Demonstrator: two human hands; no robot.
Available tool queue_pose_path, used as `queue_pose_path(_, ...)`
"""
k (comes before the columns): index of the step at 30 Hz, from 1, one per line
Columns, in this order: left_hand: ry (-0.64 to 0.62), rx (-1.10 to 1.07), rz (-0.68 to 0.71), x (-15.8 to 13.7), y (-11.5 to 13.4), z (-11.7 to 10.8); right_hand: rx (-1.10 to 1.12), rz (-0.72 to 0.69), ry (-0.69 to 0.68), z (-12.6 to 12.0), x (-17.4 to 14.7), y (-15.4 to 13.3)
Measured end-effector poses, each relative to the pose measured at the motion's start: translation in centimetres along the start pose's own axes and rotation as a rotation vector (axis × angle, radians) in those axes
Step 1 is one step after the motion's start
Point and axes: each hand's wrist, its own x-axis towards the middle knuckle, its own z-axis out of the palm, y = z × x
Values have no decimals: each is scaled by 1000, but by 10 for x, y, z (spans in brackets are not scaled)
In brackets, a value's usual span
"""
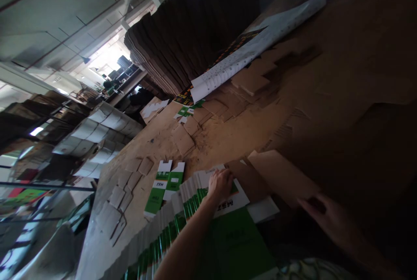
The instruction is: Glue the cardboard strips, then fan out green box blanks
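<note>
Fingers bent and pressed down, my left hand (220, 182) grips the upper part of a green and white printed flat carton (239, 236). This carton lies at the near end of a fanned row of similar flat cartons (177, 210). Over to the right, my right hand (321, 210) pinches the near edge of a plain brown cardboard piece (283, 173) between thumb and fingers. That piece is tilted, and its far end lies close to the printed carton. Deep shadow obscures part of my right hand.
Brown cardboard scraps (182, 139) lie across the wooden table (224, 141). Two printed flat cartons (163, 189) rest left of the row. Behind are a partly rolled white sheet (234, 65) and a tall stack of dark cardboard (182, 37). White bundles (100, 132) stand beyond the table's left edge.
</note>
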Motion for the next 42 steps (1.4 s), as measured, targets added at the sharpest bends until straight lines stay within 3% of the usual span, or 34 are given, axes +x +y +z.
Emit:
queue_pose_path(5, 29, -60, -71, 0, 0, 4, -79, -466, -309, 46, -2, 10)
queue_pose_path(10, 14, -40, -16, -2, 0, 7, -126, -585, -350, 83, 6, 56)
queue_pose_path(14, -19, -6, 14, -4, -1, 8, -190, -628, -388, 84, 8, 57)
queue_pose_path(18, -14, 23, -2, -3, 1, 10, -349, -643, -334, 55, 10, 39)
queue_pose_path(24, -7, 35, -17, 1, 3, 10, -746, -575, 171, -11, 33, 56)
queue_pose_path(26, -14, 39, -5, 2, 4, 9, -776, -540, 218, -19, 37, 53)
queue_pose_path(28, -5, 21, -5, 4, 5, 7, -677, -490, 147, -22, 38, 35)
queue_pose_path(31, -9, -43, -43, 7, 5, 5, -346, -405, -73, -25, 36, -10)
queue_pose_path(34, 34, -201, -131, 11, 2, -1, -44, -331, -143, -22, 28, -47)
queue_pose_path(37, 289, -306, -288, 12, 4, -11, 139, -282, -171, 2, 13, -64)
queue_pose_path(39, 400, -219, -318, 11, 10, -15, 209, -229, -260, 27, -1, -67)
queue_pose_path(42, 288, -40, -154, 9, 19, -10, 231, -143, -452, 56, -17, -59)
